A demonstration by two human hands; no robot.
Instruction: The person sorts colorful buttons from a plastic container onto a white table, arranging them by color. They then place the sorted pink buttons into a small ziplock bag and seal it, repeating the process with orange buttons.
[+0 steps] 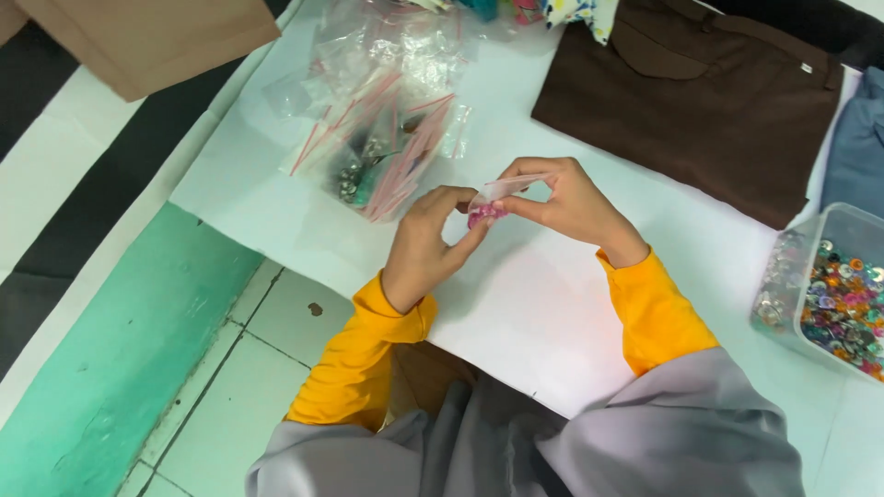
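Together, left hand and right hand pinching small clear bag, wrists bent inward

Bright even light, soft shadows, slight blur throughout.

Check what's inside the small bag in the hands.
Pink bits show at the bottom of the small bag, pinched between left hand and right hand. Fingers cover part of it; the exact kind and count can't be told.
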